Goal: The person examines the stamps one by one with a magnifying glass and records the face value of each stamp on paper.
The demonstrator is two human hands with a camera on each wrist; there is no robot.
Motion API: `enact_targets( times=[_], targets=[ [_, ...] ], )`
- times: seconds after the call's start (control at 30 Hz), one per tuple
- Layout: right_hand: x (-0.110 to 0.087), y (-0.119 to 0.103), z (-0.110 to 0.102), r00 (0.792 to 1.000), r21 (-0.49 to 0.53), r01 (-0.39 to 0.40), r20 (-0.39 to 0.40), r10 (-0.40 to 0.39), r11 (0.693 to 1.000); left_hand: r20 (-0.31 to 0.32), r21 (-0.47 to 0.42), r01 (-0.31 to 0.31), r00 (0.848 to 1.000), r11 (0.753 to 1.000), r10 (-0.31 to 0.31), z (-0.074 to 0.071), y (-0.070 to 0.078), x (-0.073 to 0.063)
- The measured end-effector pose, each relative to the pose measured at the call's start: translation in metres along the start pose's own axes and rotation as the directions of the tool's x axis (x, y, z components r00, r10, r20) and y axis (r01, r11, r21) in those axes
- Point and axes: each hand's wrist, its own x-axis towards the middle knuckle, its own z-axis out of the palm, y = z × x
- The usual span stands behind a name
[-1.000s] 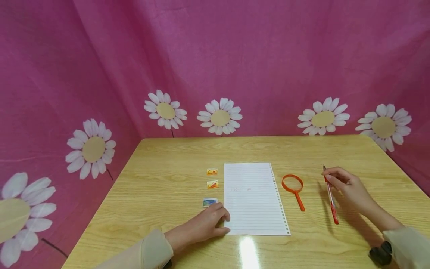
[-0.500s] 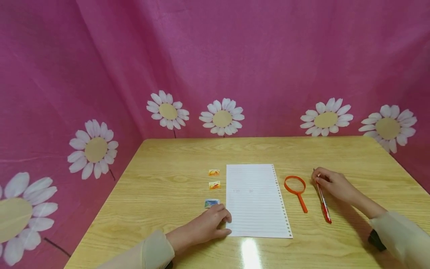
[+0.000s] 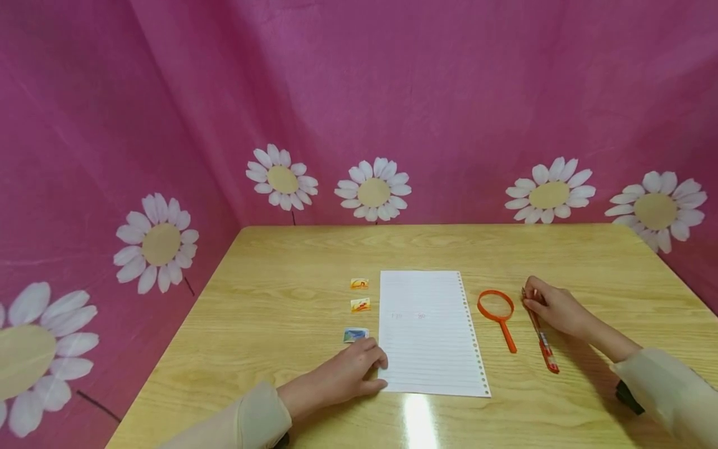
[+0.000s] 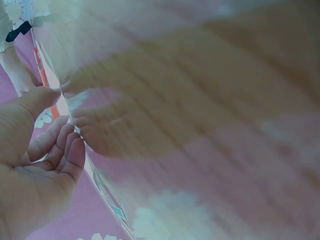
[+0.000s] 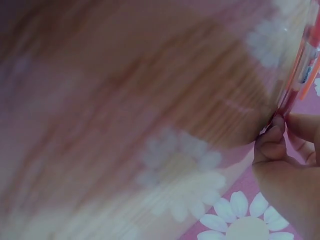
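Note:
My left hand (image 3: 352,374) rests at the lower left edge of a lined sheet of paper (image 3: 426,355), fingers loosely bent, thumb touching the sheet's edge. Just above the knuckles lies a blue stamp-like picture (image 3: 356,335), partly covered by the hand. On the right, my right hand (image 3: 561,310) pinches a red pen (image 3: 546,352) near its tip between thumb and fingers. The pen lies along the tabletop, its red end towards me. In the right wrist view the fingertips meet on the pen (image 5: 300,70) at the table surface.
An orange magnifying glass (image 3: 496,307) lies between paper and pen. Two small yellow stamp-like pictures (image 3: 360,305) lie left of the paper, which bears faint writing. The wooden table (image 3: 280,268) meets a pink flowered cloth (image 3: 449,112) at the back and left.
My right hand has moved left and lowered the pen onto the table, right of the magnifying glass. The left hand has stayed by the paper. The head view has shifted slightly.

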Motion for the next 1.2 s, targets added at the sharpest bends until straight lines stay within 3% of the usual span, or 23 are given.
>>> enact_targets(
  times=[0.27, 0.4, 0.6, 0.8, 0.93, 1.07, 1.2],
  targets=[
    [0.000, 0.000, -0.001, 1.000, -0.013, -0.027, 0.014, 0.027, 1.000, -0.007, 0.026, -0.022, 1.000, 0.999, 0.022, -0.003, -0.001, 0.003],
    [-0.002, 0.000, 0.001, 0.999, -0.017, -0.034, 0.011, 0.034, 0.999, -0.019, -0.003, -0.029, 0.999, 1.000, 0.029, -0.003, -0.001, 0.003],
    [-0.005, -0.004, 0.003, 0.998, -0.010, -0.066, -0.009, 0.066, 0.998, -0.143, -0.087, -0.032, 0.990, 0.996, 0.019, -0.002, -0.007, 0.003],
    [-0.003, -0.014, 0.001, 0.992, -0.001, -0.125, -0.030, 0.125, 0.992, -0.280, -0.182, -0.002, 0.959, 0.983, -0.050, -0.007, -0.025, 0.007],
    [-0.003, -0.027, 0.000, 0.983, 0.037, -0.185, -0.003, 0.185, 0.982, -0.317, -0.238, 0.080, 0.936, 0.968, -0.155, -0.013, -0.037, 0.010],
    [-0.007, -0.039, 0.003, 0.986, 0.071, -0.167, -0.007, 0.168, 0.983, -0.346, -0.253, 0.170, 0.903, 0.952, -0.254, -0.019, -0.050, 0.014],
    [-0.011, -0.050, 0.007, 0.988, 0.098, -0.154, -0.004, 0.155, 0.983, -0.365, -0.259, 0.226, 0.877, 0.939, -0.312, -0.023, -0.061, 0.018]
  ],
)
